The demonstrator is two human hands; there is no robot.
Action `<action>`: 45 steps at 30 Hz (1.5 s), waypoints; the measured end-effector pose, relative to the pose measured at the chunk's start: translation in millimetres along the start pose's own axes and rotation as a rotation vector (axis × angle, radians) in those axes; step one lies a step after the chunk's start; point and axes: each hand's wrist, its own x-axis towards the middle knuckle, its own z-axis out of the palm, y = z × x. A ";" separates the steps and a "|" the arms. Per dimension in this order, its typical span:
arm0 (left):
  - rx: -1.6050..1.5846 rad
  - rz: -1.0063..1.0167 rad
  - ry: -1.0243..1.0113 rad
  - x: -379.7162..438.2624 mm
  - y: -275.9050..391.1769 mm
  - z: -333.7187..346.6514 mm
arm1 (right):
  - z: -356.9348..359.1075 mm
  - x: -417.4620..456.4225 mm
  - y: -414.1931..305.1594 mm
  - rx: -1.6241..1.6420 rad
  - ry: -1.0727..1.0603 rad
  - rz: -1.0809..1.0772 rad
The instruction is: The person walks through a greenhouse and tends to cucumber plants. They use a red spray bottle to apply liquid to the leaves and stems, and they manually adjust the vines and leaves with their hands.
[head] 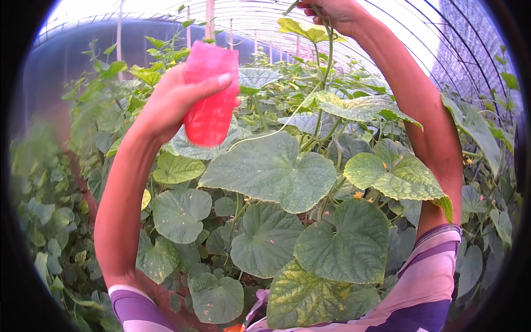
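My left hand (pixel 174 95) is raised at the left and grips a translucent red plastic container (pixel 210 120), its thumb across the front. At the top edge my right hand (pixel 336 12) reaches up to the upper stem of a climbing cucumber plant (pixel 330 62); its fingers are bent around or beside the stem, and the picture's rim cuts part of them off. A thin pale tendril (pixel 296 112) curves down from that stem. Broad green leaves (pixel 278 170) hang between my arms, and a yellow-mottled leaf (pixel 307 294) sits low near my striped shirt.
Dense rows of cucumber plants (pixel 178 216) surround me, with small orange-yellow flowers (pixel 359 194) among the leaves. Upright posts (pixel 210 18) and curved greenhouse ribs rise behind. A strip of reddish soil (pixel 83 182) shows at the left. A large leaf (pixel 477 128) stands beside my right arm.
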 end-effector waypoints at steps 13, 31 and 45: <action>0.004 0.101 -0.184 130.0 -2.9 9.0 | 4.0 -6.4 -6.3 0.092 -0.124 0.001; 0.203 0.173 -0.146 142.6 14.2 -11.6 | 34.3 -11.2 -29.8 -0.040 -0.237 0.173; -0.030 -0.106 -0.172 64.9 -32.5 -34.7 | -9.9 -73.1 -57.5 0.182 -0.048 -0.263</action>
